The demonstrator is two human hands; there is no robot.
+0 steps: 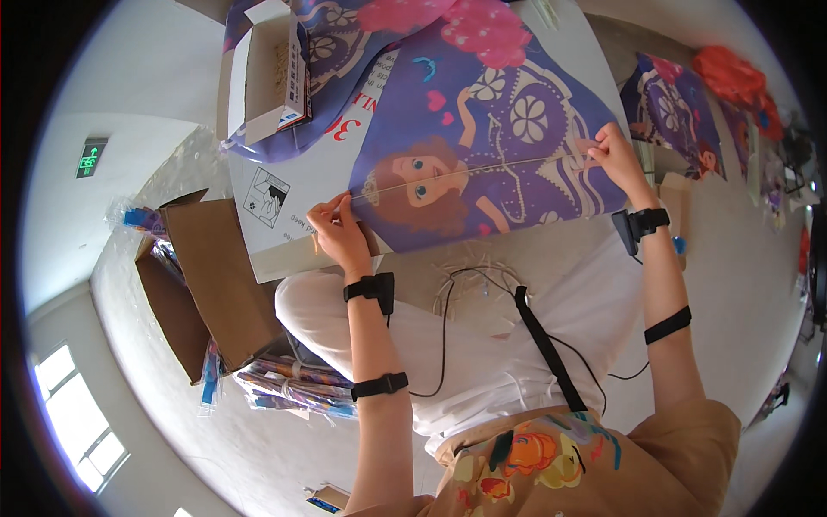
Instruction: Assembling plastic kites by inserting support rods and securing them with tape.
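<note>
A thin pale cord (508, 164) runs taut between my two hands, across a purple printed sheet (538, 164) with a cartoon princess on it. My left hand (342, 241) pinches one end at the sheet's near left part, beside the princess's crown. At the right edge of the sheet, my right hand (618, 164) pinches the cord's other end with fingertips together. The sheet lies on a large white board-like surface (297, 233) in front of my knees.
A small open white carton (263, 69) stands at the far left of the surface. Left of my knee is an open brown cardboard box (220, 276), with plastic-wrapped bundles (297, 388) beside it. Pale loose cords (478, 263) lie between my legs. A red bag (730, 73) sits far right.
</note>
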